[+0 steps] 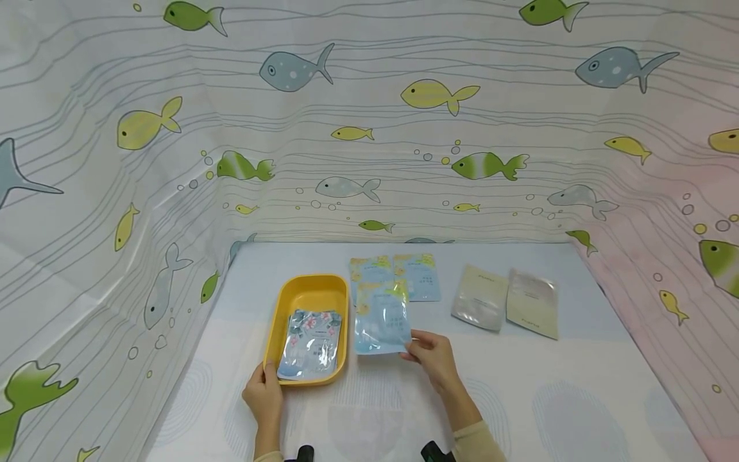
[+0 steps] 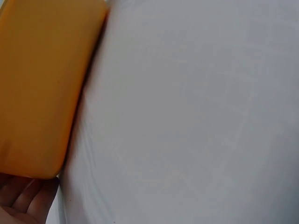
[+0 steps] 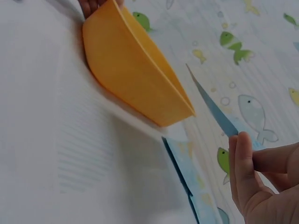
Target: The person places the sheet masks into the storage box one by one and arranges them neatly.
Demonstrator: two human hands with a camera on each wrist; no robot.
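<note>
In the head view my left hand (image 1: pixel 265 394) holds the near left corner of a yellow plastic bin (image 1: pixel 314 296). A stack of floral-printed sachets (image 1: pixel 312 346) lies inside the bin. My right hand (image 1: pixel 434 360) pinches a light blue sachet (image 1: pixel 381 324) by its near right corner, just right of the bin. Seen edge-on in the right wrist view, that blue sachet (image 3: pixel 212 108) is raised above the table between thumb and fingers. Two matching blue sachets (image 1: pixel 424 279) lie behind it, one partly covered. The left wrist view shows fingers (image 2: pixel 35 198) against the bin's end.
Two beige-and-silver sachets (image 1: pixel 480 298) lie side by side on the right of the table. A fish-printed curtain (image 1: pixel 369 115) closes off the back and both sides. Black devices (image 1: pixel 435 452) stand by both wrists at the lower edge.
</note>
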